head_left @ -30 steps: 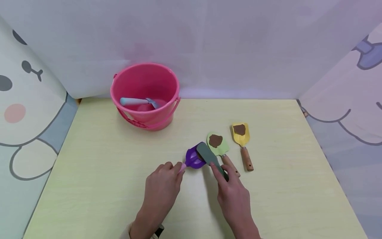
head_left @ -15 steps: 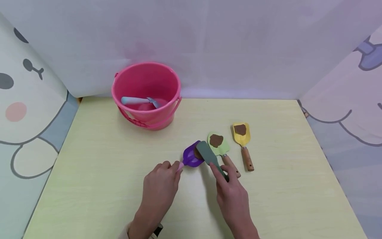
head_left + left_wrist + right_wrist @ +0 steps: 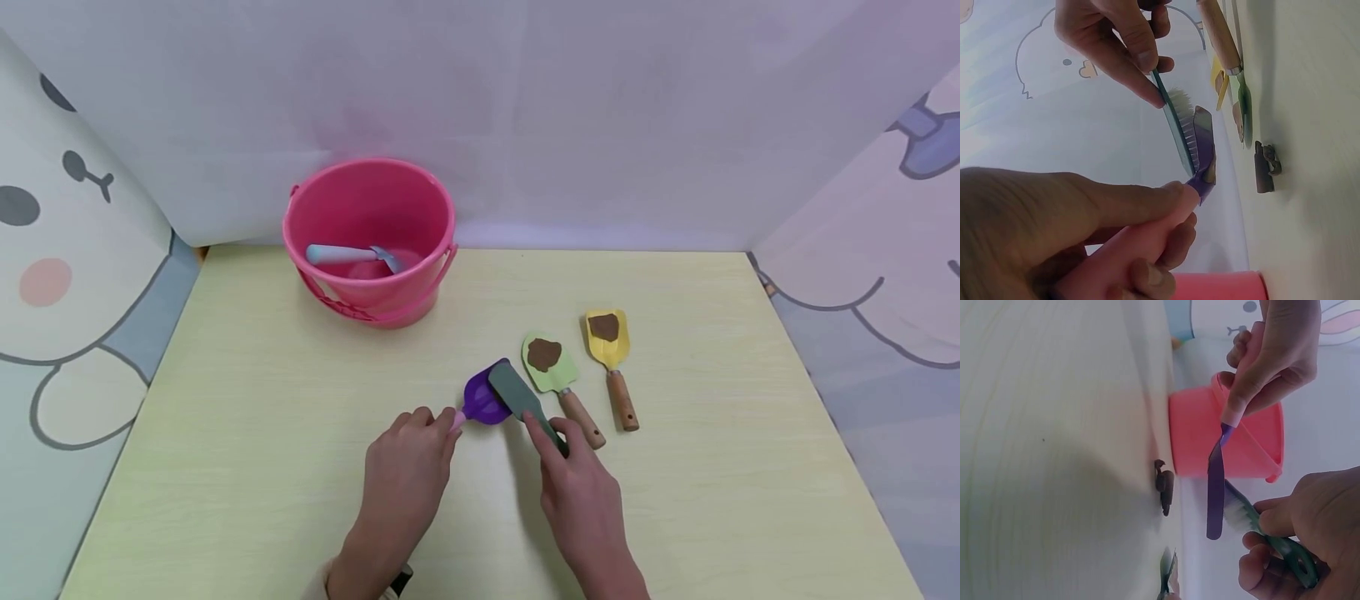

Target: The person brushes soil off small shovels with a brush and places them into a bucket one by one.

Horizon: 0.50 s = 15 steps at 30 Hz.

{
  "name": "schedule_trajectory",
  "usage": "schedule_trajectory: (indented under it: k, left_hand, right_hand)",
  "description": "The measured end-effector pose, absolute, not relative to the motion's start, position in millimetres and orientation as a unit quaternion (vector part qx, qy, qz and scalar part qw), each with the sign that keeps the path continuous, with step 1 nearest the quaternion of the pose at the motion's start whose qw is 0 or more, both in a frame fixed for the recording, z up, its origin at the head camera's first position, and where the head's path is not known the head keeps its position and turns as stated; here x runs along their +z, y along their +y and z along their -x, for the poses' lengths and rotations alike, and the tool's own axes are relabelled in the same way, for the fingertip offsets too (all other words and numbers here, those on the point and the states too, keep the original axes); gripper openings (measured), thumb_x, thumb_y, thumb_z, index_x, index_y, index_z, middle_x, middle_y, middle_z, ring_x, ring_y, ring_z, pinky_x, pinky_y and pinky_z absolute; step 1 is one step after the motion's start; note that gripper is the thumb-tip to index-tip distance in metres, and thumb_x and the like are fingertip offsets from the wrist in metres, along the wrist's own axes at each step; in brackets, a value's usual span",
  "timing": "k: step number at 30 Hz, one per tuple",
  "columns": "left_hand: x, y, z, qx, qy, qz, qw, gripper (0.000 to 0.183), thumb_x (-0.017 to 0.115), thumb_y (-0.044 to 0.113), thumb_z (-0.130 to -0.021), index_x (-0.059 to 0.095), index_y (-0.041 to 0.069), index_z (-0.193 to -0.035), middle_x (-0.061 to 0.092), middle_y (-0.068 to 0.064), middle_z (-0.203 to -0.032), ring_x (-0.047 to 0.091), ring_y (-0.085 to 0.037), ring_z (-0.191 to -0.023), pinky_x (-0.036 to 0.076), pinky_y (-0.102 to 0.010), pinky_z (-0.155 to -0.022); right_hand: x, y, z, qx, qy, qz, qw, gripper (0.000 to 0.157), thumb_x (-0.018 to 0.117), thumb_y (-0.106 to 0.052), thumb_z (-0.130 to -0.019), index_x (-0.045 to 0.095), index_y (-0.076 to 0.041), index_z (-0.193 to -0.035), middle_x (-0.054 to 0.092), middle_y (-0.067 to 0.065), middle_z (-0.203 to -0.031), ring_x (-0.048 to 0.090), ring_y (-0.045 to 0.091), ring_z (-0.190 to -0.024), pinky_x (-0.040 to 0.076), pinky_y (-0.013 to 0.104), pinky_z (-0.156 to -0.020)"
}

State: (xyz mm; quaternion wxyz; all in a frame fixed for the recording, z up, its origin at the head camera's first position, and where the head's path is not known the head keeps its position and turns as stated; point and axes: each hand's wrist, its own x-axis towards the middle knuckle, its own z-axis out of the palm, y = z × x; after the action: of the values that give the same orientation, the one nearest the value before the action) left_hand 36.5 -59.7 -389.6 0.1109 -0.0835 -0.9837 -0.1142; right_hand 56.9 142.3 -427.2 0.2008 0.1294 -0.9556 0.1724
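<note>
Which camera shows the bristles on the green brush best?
The left wrist view: the long green brush is edge-on, so its pale bristles show. In the right wrist view, the purple pink-handled scoop hides some; the head view shows only the brush's back and handle.

No words, numbers or brands I can read from any view. Bucket [image 3: 367, 212], blue tool [image 3: 342, 255] inside it, purple scoop [image 3: 480, 396], brush [image 3: 512, 388], green shovel [image 3: 561, 377], yellow shovel [image 3: 613, 354]: no legible lettering on sides facing me. Cartoon [image 3: 82, 250] on left wall: drawing only, no characters I can make out.
</note>
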Motion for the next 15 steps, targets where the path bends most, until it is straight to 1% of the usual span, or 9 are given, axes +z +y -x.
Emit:
schedule_trajectory:
  k: [7, 11, 15]
  left_hand:
    - [-387.4, -58.6, -36.5, -0.120, -0.985, 0.078, 0.099, 0.024, 0.091, 0.023, -0.080, 0.082, 0.017, -0.102, 0.070, -0.002, -0.078, 0.063, -0.016, -0.063, 0.051, -0.029, -0.047]
    - [-386.1, -57.3, -37.1, -0.123, -0.985, 0.074, 0.100, 0.024, 0.091, 0.023, -0.080, 0.082, 0.017, -0.102, 0.069, -0.002, -0.077, 0.063, -0.016, -0.063, 0.051, -0.029, -0.047]
    - [-384.6, -55.3, -37.5, -0.126, -0.985, 0.072, 0.093, 0.024, 0.090, 0.022, -0.081, 0.081, 0.017, -0.102, 0.069, -0.002, -0.077, 0.062, -0.015, -0.063, 0.050, -0.029, -0.046]
  right_hand:
    - [-425.7, 140.0, -59.4, 0.174, -0.959, -0.112, 0.192, 0.073, 0.086, 0.013, -0.071, 0.071, -0.020, -0.134, 0.066, 0.011, -0.114, 0.065, 0.020, -0.074, 0.042, 0.022, -0.047]
    - [-426.0, 137.5, -61.1, 0.181, -0.955, -0.110, 0.206, 0.074, 0.086, 0.015, -0.070, 0.071, -0.019, -0.134, 0.066, 0.012, -0.113, 0.066, 0.021, -0.075, 0.047, 0.025, -0.048]
    - [-427.2, 133.5, -63.5, 0.193, -0.948, -0.110, 0.228, 0.075, 0.085, 0.017, -0.068, 0.072, -0.017, -0.133, 0.065, 0.014, -0.111, 0.063, 0.019, -0.072, 0.049, 0.027, -0.049]
